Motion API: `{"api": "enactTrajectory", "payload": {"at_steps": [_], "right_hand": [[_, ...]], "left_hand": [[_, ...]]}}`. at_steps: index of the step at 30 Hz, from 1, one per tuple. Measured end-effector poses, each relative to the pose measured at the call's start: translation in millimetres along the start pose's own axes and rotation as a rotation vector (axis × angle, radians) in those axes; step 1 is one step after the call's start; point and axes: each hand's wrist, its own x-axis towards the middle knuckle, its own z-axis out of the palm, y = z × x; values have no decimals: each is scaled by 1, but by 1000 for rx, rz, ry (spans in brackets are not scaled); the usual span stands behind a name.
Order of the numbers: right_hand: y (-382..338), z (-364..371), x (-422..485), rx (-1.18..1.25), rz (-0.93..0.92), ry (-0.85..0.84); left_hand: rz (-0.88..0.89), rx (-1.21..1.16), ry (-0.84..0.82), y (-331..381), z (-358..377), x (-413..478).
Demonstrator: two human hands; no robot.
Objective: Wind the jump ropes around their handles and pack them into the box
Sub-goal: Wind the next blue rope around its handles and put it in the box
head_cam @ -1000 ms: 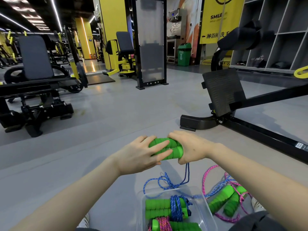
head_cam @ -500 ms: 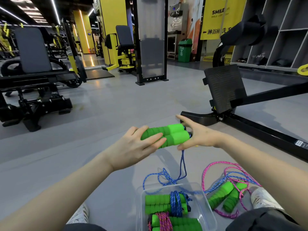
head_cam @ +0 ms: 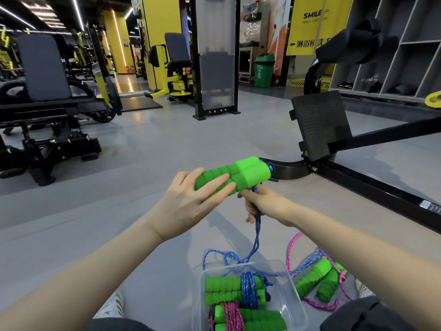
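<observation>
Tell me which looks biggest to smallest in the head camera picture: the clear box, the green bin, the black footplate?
1. Black footplate.
2. Clear box, though it is cut off at the bottom edge and sits nearest the camera, so this is unsure.
3. Green bin, far away.

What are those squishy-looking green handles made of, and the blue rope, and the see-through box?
The ribbed green handles in the left hand look like matte foam: soft ridges, no shine. The speckled blue rope seems to be braided cord, probably nylon, from its woven pattern. The clear rectangular box looks like glossy, thin plastic, since you can see through it.
</observation>
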Motion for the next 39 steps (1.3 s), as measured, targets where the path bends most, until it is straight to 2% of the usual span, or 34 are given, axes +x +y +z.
{"api": "enactTrajectory", "payload": {"at_steps": [6,11,14,18,22,28,34,36,39], "right_hand": [[-18,-10,-7,-360,70,-182],[-31,-38,-14,-626,44,-230],[-41,-53,-18,-672,-26,-219],[-41,-59,-15,-510,-266,7],[-36,-54,-13,-428,-375,53],[-34,-64,-15,-159,-279,-15],[-25,-65,-14,138,-172,-185],[-21,-60,-16,343,-97,-183],[-7,-45,-18,748,-77,-132]], "left_hand": [[94,88,-91,-6,3,-12],[113,91,-173,-10,6,-18],[142,41,-212,-5,7,-23],[200,-26,-162,4,-1,-16],[224,-86,-71,28,-12,0],[192,-148,32,41,-29,17],[168,-182,104,46,-44,30],[124,-169,139,45,-44,34],[41,-125,163,35,-37,35]]}}
